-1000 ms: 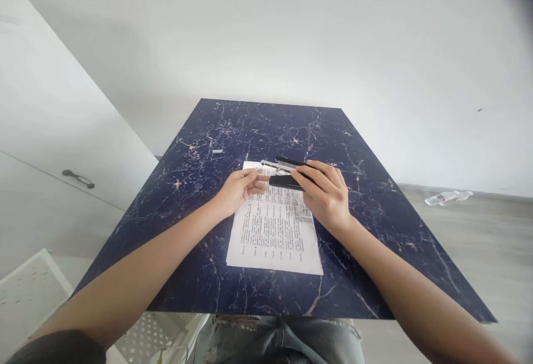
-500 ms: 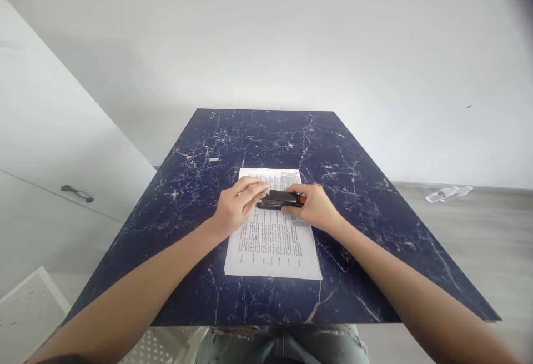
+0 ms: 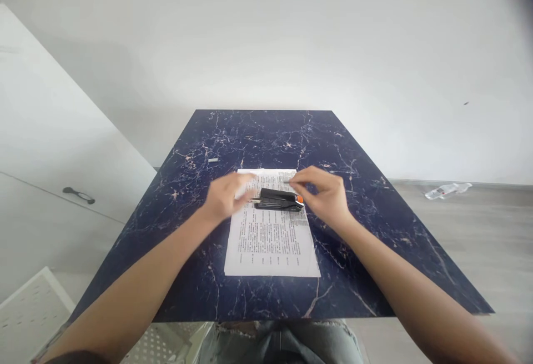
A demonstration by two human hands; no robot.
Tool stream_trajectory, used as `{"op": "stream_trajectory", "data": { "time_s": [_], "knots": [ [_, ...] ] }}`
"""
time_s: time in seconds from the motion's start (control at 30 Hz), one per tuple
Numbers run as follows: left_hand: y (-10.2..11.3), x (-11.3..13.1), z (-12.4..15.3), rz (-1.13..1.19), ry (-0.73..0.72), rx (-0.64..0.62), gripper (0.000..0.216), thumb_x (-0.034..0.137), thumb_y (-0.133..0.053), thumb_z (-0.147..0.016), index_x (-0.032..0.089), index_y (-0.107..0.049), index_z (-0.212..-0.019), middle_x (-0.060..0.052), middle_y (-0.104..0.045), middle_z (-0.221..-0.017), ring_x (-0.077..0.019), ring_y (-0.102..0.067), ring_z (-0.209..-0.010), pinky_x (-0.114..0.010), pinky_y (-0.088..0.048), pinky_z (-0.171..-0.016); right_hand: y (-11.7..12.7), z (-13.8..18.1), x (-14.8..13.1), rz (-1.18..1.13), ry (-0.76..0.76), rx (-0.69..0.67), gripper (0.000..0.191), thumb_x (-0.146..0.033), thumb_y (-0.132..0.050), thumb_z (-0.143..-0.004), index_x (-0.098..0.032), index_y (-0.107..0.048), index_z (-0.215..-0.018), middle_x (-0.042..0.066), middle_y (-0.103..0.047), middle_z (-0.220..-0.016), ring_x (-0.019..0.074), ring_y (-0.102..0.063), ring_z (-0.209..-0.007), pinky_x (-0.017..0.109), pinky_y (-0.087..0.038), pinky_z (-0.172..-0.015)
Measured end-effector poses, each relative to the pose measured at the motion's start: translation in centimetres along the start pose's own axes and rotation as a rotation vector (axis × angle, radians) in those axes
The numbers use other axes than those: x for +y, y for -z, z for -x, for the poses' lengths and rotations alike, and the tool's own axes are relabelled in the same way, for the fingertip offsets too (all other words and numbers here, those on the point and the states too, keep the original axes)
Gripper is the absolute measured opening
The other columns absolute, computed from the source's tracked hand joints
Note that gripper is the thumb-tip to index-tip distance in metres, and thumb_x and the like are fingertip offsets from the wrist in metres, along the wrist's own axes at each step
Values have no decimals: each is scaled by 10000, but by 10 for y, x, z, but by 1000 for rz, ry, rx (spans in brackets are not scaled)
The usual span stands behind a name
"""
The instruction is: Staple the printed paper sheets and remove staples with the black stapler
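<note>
The black stapler (image 3: pixel 278 199) lies closed across the upper part of the printed sheet (image 3: pixel 270 236) on the counter (image 3: pixel 366 230), and the left hand (image 3: pixel 222 197) and right hand (image 3: pixel 327 194), fingers loosely open, hover beside it without touching, so the stapler seems already set down.

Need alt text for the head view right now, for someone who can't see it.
A black stapler lies closed on a printed sheet on a dark marble-patterned table; the left hand and right hand hover open beside its ends, neither gripping it.
</note>
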State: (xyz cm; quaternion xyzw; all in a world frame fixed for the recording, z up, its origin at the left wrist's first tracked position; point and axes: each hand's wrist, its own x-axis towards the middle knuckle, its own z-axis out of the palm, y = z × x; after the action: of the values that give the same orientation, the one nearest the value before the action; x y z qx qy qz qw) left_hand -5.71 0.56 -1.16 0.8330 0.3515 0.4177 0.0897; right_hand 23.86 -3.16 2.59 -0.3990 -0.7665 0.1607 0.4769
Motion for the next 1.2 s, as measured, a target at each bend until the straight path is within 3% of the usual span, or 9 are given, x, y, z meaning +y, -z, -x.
{"op": "stream_trajectory", "data": {
  "time_s": [0.1, 0.17, 0.27, 0.4, 0.53, 0.7, 0.87, 0.97, 1.2],
  "knots": [
    [27, -50, -10, -286, 241, 183, 315, 328, -464, -1072, 220, -733, -1196, -135, -748, -1278, -305, -678, -1262, -541, -536, -1126, 24, -9, 49, 242, -28, 141, 164, -264, -658, -983, -244, -818, -953, 63, -796, -972, 236, -741, -846, 429, -626, -819],
    [39, -78, -10, -399, 345, 144, 363, 284, -464, -1035, 168, -730, -1254, -182, -663, -1441, -345, -588, -1392, -566, -426, -1229, 39, -13, 85, 408, -52, 76, 217, -191, -608, -960, -212, -810, -881, 90, -796, -984, 253, -745, -872, 432, -610, -870],
    [42, -99, -5, -443, 416, -87, 420, 218, -475, -978, 137, -724, -1306, -183, -659, -1470, -351, -591, -1391, -568, -439, -1210, 53, -16, 124, 591, -158, -109, 253, -94, -573, -897, -179, -805, -847, 118, -798, -1020, 269, -752, -900, 416, -593, -914],
    [36, -94, -6, -523, 431, -176, 328, 181, -521, -939, 207, -798, -1114, -124, -789, -1216, -332, -732, -1113, -510, -561, -1040, 52, -16, 144, 647, -192, -234, 297, -99, -533, -932, -134, -821, -994, 150, -782, -1172, 274, -746, -1028, 411, -560, -1040],
    [34, -67, -14, -576, 438, -216, 305, 142, -525, -953, 186, -809, -1057, -142, -809, -1128, -333, -757, -1051, -489, -586, -992, 43, -15, 135, 616, -73, -184, 428, -105, -513, -941, -95, -740, -1304, 184, -699, -1402, 330, -641, -1304, 510, -478, -1184],
    [31, -20, -15, -196, 202, -182, 232, 266, -627, -1008, 207, -805, -1144, -82, -823, -1133, -215, -786, -928, -390, -632, -947, 23, -9, 75, 398, 34, 45, 296, -176, -552, -984, -207, -761, -1192, 131, -758, -1221, 331, -678, -1178, 564, -538, -1085],
    [22, 7, -8, 49, -63, -322, 171, 282, -678, -995, 243, -832, -1059, -53, -837, -1057, -196, -796, -947, -372, -658, -908, -3, 5, 26, 118, 66, -145, 255, -357, -665, -1004, -246, -737, -1222, 101, -758, -1222, 318, -696, -1176, 540, -560, -1045],
    [16, 6, -7, 51, -101, -384, 175, 245, -663, -994, 237, -830, -1043, -48, -837, -1037, -200, -799, -924, -379, -665, -870, -12, 10, 25, 48, 87, -307, 389, -410, -735, -966, -244, -696, -1315, 102, -736, -1299, 313, -687, -1218, 506, -572, -1036],
    [15, 3, -8, 92, -132, -405, 181, 229, -665, -987, 235, -841, -1030, -56, -839, -1030, -186, -803, -890, -341, -676, -829, -14, 10, 30, 49, 80, -410, 284, -362, -681, -1003, -249, -699, -1263, 78, -753, -1205, 275, -702, -1122, 460, -584, -969]
  ]
}}
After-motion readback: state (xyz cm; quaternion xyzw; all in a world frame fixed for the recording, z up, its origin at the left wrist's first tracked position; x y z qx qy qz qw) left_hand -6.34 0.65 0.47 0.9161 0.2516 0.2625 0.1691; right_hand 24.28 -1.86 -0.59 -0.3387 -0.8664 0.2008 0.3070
